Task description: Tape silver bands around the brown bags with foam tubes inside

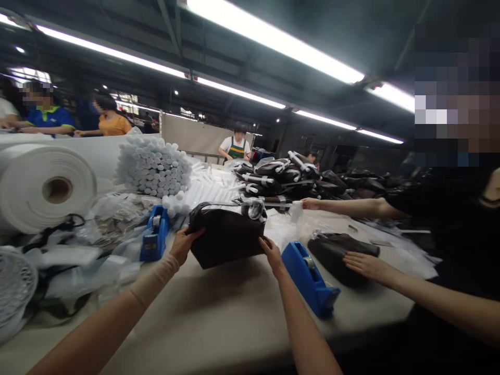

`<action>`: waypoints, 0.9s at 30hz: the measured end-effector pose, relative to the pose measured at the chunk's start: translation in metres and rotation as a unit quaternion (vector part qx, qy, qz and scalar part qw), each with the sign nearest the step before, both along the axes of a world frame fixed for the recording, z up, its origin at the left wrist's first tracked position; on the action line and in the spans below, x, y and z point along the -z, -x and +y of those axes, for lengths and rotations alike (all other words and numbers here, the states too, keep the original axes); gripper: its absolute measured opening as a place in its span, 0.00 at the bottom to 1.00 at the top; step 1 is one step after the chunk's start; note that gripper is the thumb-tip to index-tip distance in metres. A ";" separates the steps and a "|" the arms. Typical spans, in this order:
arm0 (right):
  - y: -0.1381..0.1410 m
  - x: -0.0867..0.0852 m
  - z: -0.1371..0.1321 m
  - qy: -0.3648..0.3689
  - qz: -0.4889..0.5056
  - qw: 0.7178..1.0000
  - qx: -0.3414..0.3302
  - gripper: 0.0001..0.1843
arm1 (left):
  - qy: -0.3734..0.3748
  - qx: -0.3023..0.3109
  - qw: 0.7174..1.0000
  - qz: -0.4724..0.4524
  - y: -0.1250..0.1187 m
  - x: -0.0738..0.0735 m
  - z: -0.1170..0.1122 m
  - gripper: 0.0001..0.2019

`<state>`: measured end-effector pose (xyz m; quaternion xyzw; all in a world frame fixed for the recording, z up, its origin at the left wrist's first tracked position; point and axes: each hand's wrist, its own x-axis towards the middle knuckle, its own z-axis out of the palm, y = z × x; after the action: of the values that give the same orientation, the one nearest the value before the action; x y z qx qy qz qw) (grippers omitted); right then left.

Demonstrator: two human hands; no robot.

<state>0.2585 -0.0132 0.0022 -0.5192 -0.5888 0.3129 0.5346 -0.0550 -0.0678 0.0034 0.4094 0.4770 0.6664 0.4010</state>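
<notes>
Between my two hands a dark brown handbag (pixel 228 237) is held up over the table, its top facing away and slightly tilted. My left hand (pixel 183 245) grips its left edge, thumb on the near face. On the opposite side my right hand (pixel 271 251) has its fingers closed on the lower right edge. Some clear wrapping (pixel 255 209) shows at the bag's top right. One blue tape dispenser (pixel 154 237) stands left of the bag, and another blue tape dispenser (pixel 308 278) is close to my right forearm.
A co-worker's hand (pixel 365 264) rests on a second dark bag (pixel 339 255) at the right; the other hand (pixel 310 203) holds translucent plastic. White foam rods (pixel 156 166) are stacked behind, beside piled wrapped bags (pixel 273 174). A large white roll (pixel 23 182) and loose plastic lie left.
</notes>
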 end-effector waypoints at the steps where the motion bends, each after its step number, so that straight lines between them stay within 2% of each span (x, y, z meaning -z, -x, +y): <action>1: -0.007 -0.002 -0.011 -0.001 -0.008 1.000 0.006 0.38 | 0.015 0.019 1.000 -0.011 0.006 -0.004 -0.009 0.30; 2: -0.014 -0.004 -0.024 0.000 -0.021 1.000 0.011 0.36 | 0.036 0.041 0.998 -0.015 0.014 -0.006 -0.019 0.29; 4: -0.024 -0.005 -0.052 0.013 -0.074 0.997 0.001 0.31 | 0.094 0.070 0.992 0.042 0.036 -0.005 -0.038 0.29; 5: -0.028 -0.005 -0.065 0.026 -0.113 0.993 -0.018 0.30 | 0.128 0.072 0.985 0.086 0.048 -0.003 -0.047 0.30; 7: -0.030 -0.006 -0.088 0.053 -0.181 0.980 -0.061 0.30 | 0.161 0.036 0.962 0.219 0.071 0.003 -0.065 0.33; 9: -0.023 -0.014 -0.104 0.055 -0.209 0.972 -0.091 0.33 | 0.142 -0.011 0.933 0.332 0.085 0.004 -0.082 0.38; 10: -0.016 -0.022 -0.110 0.042 -0.221 0.969 -0.105 0.36 | 0.113 -0.013 0.917 0.383 0.088 0.000 -0.090 0.41; 12: 0.006 -0.044 -0.120 0.003 -0.284 0.946 -0.158 0.43 | 0.051 0.054 0.863 0.500 0.085 -0.019 -0.101 0.46; 13: 0.020 -0.056 -0.123 -0.014 -0.338 0.920 -0.198 0.49 | 0.030 0.118 0.827 0.549 0.079 -0.031 -0.104 0.49; 15: 0.051 -0.076 -0.126 -0.027 -0.456 0.845 -0.278 0.63 | 0.010 0.243 0.733 0.635 0.060 -0.057 -0.104 0.57; 16: 0.065 -0.082 -0.125 -0.027 -0.509 0.807 -0.299 0.69 | 0.009 0.284 0.693 0.662 0.049 -0.067 -0.100 0.61; 18: 0.086 -0.083 -0.119 -0.025 -0.592 0.742 -0.314 0.77 | 0.014 0.312 0.637 0.705 0.026 -0.078 -0.090 0.68; 19: 0.092 -0.079 -0.115 -0.024 -0.617 0.721 -0.313 0.78 | 0.024 0.312 0.618 0.721 0.016 -0.077 -0.085 0.70; 20: 0.095 -0.073 -0.111 -0.024 -0.630 0.710 -0.312 0.77 | 0.039 0.308 0.606 0.733 0.007 -0.073 -0.081 0.72; 22: 0.092 -0.057 -0.104 -0.031 -0.623 0.715 -0.315 0.71 | 0.071 0.296 0.600 0.739 -0.003 -0.059 -0.077 0.71; 25: 0.079 -0.038 -0.100 -0.061 -0.570 0.752 -0.326 0.62 | 0.074 0.271 0.635 0.720 -0.003 -0.037 -0.079 0.62; 27: 0.072 -0.033 -0.097 -0.073 -0.541 0.768 -0.336 0.59 | 0.050 0.266 0.659 0.701 0.002 -0.029 -0.080 0.57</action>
<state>0.1865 -0.1105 0.0356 -0.3311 -0.9384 0.0956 0.0248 -0.0572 -0.1480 0.0325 0.8441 0.5202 0.0214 0.1279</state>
